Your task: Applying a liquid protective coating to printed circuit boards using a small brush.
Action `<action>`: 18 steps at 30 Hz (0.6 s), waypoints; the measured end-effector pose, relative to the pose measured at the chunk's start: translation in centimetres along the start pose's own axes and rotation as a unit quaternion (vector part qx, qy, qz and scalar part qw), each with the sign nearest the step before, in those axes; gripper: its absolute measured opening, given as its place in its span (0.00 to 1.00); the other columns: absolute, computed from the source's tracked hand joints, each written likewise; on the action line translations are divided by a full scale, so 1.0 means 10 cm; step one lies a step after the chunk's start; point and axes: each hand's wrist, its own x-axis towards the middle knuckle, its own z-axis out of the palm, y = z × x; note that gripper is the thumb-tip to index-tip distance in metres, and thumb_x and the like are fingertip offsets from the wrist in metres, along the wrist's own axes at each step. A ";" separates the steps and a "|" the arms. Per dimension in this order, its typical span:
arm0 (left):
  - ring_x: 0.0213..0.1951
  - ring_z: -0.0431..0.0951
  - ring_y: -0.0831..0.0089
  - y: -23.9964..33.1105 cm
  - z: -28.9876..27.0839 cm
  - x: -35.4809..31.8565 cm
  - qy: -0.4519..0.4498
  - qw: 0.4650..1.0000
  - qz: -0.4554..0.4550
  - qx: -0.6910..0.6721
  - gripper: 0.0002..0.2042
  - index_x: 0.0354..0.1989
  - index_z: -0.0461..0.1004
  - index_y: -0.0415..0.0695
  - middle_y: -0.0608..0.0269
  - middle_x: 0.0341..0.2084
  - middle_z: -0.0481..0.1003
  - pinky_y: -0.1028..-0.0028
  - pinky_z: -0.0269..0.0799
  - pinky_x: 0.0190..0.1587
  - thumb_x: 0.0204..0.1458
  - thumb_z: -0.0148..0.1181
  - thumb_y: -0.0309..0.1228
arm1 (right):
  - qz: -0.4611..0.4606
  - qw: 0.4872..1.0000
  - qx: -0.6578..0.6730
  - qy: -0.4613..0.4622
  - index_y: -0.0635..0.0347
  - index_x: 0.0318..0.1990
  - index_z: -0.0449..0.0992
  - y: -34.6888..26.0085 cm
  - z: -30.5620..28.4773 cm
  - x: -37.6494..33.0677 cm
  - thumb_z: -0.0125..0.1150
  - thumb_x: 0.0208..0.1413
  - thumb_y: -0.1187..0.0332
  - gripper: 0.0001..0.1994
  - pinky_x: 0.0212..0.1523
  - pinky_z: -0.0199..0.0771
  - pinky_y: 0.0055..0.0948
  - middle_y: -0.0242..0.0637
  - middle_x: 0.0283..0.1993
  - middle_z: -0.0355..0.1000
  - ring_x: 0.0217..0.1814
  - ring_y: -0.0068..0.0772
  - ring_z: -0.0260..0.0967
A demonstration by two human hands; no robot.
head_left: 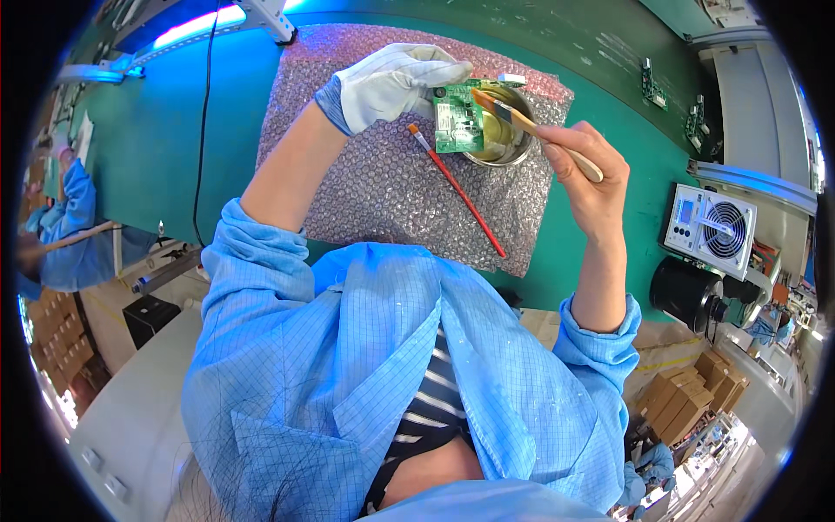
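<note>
Head view: gloved left hand [391,83] clenched on a small green circuit board [458,122], held over a metal bowl [503,130] of yellowish liquid at 12 o'clock on the bubble wrap [383,187]; bare right hand [587,170] grasps a flat brush [513,113], bristles on the board's upper right edge; coating looks underway, coverage unclear; red-handled brush [457,187] lies at 7 o'clock of the bowl, green worktop [165,148] around

Your hands crowd the far right of the bubble wrap [383,187] — the metal bowl [509,148], the green circuit board [458,129] and the wide brush [513,113] leave little gap there. A thin red brush [461,196] lies slantwise across the middle. Left of it the wrap lies open. A black cable [204,130] crosses the green table [148,148] at left.
</note>
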 end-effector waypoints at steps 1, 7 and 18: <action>0.43 0.76 0.73 -0.04 -0.06 0.02 -0.021 0.996 0.046 0.070 0.20 0.48 0.73 0.40 0.62 0.39 0.73 0.72 0.76 0.46 0.55 0.60 0.44 | -0.004 1.000 0.001 -0.016 0.62 0.42 0.80 0.00 0.01 0.02 0.64 0.53 0.75 0.09 0.25 0.55 0.18 0.28 0.27 0.66 0.27 0.16 0.59; 0.44 0.75 0.71 0.11 0.09 -0.04 -0.040 0.993 0.044 0.100 0.18 0.47 0.75 0.40 0.61 0.39 0.74 0.70 0.77 0.45 0.54 0.60 0.41 | -0.016 0.996 -0.061 -0.057 0.61 0.41 0.80 0.05 0.06 0.11 0.63 0.54 0.75 0.07 0.26 0.57 0.19 0.27 0.27 0.67 0.27 0.16 0.60; 0.44 0.76 0.74 0.00 0.06 -0.06 0.031 0.997 0.048 0.058 0.18 0.47 0.74 0.40 0.63 0.39 0.74 0.73 0.77 0.43 0.56 0.59 0.42 | 0.088 0.995 -0.032 -0.028 0.63 0.40 0.78 0.06 0.16 -0.17 0.60 0.57 0.70 0.07 0.26 0.59 0.16 0.24 0.25 0.69 0.27 0.12 0.62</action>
